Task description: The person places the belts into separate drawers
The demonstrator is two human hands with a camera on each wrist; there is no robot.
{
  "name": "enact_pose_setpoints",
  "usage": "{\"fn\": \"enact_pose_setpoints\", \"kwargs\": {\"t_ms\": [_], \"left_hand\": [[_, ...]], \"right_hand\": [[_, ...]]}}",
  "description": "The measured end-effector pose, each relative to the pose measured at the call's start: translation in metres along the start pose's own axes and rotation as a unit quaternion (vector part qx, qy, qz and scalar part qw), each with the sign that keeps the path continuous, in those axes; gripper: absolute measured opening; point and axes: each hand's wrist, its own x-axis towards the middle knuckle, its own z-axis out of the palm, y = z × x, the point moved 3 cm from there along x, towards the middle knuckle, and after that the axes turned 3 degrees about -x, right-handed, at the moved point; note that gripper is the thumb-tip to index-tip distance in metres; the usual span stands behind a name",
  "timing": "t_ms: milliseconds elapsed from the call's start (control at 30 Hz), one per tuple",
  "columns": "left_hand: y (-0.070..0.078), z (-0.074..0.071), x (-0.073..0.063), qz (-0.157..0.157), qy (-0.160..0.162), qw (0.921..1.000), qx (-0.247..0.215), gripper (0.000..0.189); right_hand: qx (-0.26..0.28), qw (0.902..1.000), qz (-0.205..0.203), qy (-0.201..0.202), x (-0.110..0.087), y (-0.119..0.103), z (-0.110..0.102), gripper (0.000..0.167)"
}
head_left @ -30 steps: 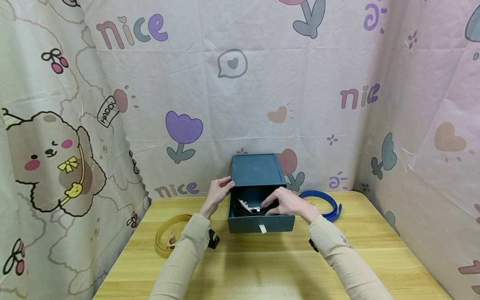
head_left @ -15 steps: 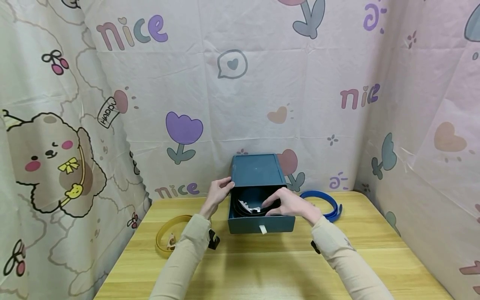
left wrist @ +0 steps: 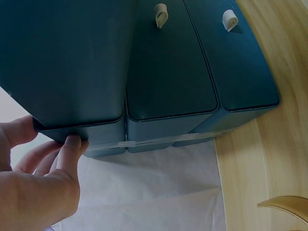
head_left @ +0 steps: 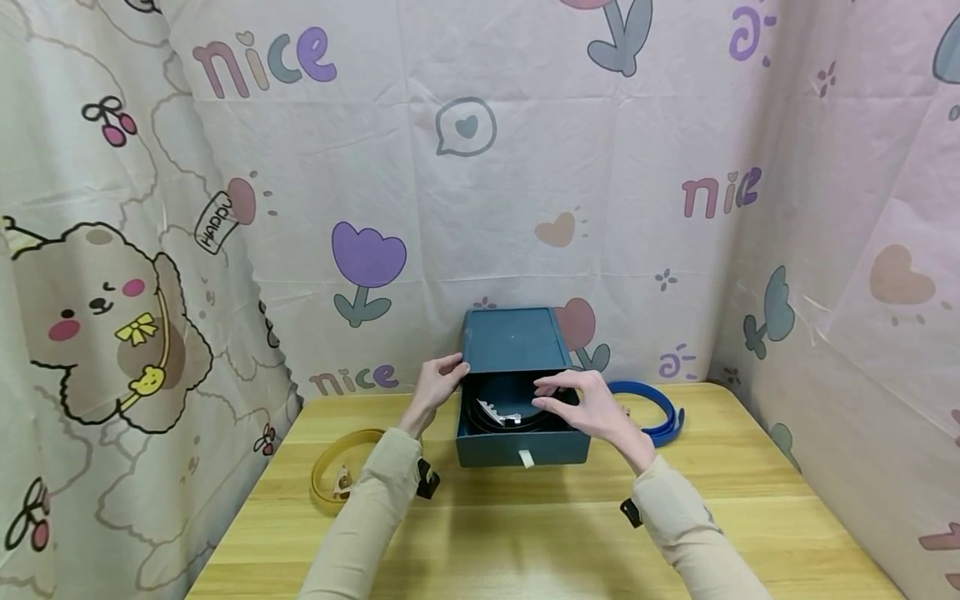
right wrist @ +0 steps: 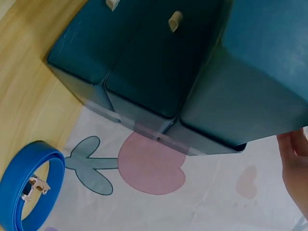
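Observation:
A blue-green drawer box (head_left: 513,340) stands at the back of the table, its top drawer (head_left: 487,452) pulled out. Coiled inside lies a black belt (head_left: 476,415) with a silver buckle (head_left: 501,417). My left hand (head_left: 435,390) grips the left front edge of the box, thumb and fingertips at its corner in the left wrist view. Above the drawer's right side is my right hand (head_left: 588,404), thumb and fingers apart with nothing between them. In the right wrist view only part of this hand (right wrist: 297,168) shows beside the drawer.
Two more drawers (left wrist: 168,67) with white pull tabs sit below the open one. A coiled yellow belt (head_left: 322,467) lies on the table at left. To the right of the box is a coiled blue belt (head_left: 663,429). Patterned cloth (head_left: 480,208) hangs behind.
My right hand has come up from the black belt and shifted slightly right, fingers now above the drawer. The left hand and the belt have stayed put.

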Motion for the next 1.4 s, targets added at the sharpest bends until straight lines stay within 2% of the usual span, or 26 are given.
{"fn": "enact_pose_setpoints", "kwargs": {"t_ms": [133, 300, 533, 667, 833, 1033, 1167, 1267, 1400], "left_hand": [[0.001, 0.000, 0.000, 0.004, 0.002, 1.0000, -0.002, 0.048], [0.001, 0.000, 0.000, 0.003, 0.001, 1.0000, -0.001, 0.048], [0.002, 0.000, -0.001, 0.003, 0.001, 1.0000, 0.002, 0.048], [0.002, 0.000, 0.000, 0.004, 0.001, 1.0000, 0.005, 0.048], [0.001, 0.000, 0.000, 0.001, 0.000, 1.0000, 0.003, 0.048], [0.001, 0.001, 0.000, 0.002, -0.004, 1.0000, 0.003, 0.048], [0.001, 0.001, 0.000, 0.002, -0.002, 1.0000, 0.001, 0.048], [0.001, 0.001, 0.000, 0.002, -0.001, 1.0000, 0.000, 0.048], [0.001, 0.001, 0.000, 0.004, -0.001, 1.0000, 0.002, 0.048]], "right_hand": [[-0.019, 0.9964, -0.039, 0.072, -0.004, -0.007, 0.000, 0.028], [-0.034, 0.9892, -0.049, 0.134, -0.009, -0.019, 0.003, 0.023], [-0.041, 0.9810, -0.076, 0.173, -0.018, -0.032, 0.008, 0.023], [-0.035, 0.9769, -0.109, 0.181, -0.025, -0.036, 0.013, 0.020], [-0.040, 0.9766, -0.139, 0.158, -0.034, -0.041, 0.021, 0.014], [-0.042, 0.9821, -0.132, 0.128, -0.045, -0.044, 0.031, 0.018], [-0.040, 0.9864, -0.109, 0.116, -0.051, -0.043, 0.038, 0.022], [-0.045, 0.9887, -0.090, 0.111, -0.054, -0.041, 0.044, 0.021], [-0.060, 0.9872, -0.092, 0.115, -0.057, -0.039, 0.049, 0.014]]}}
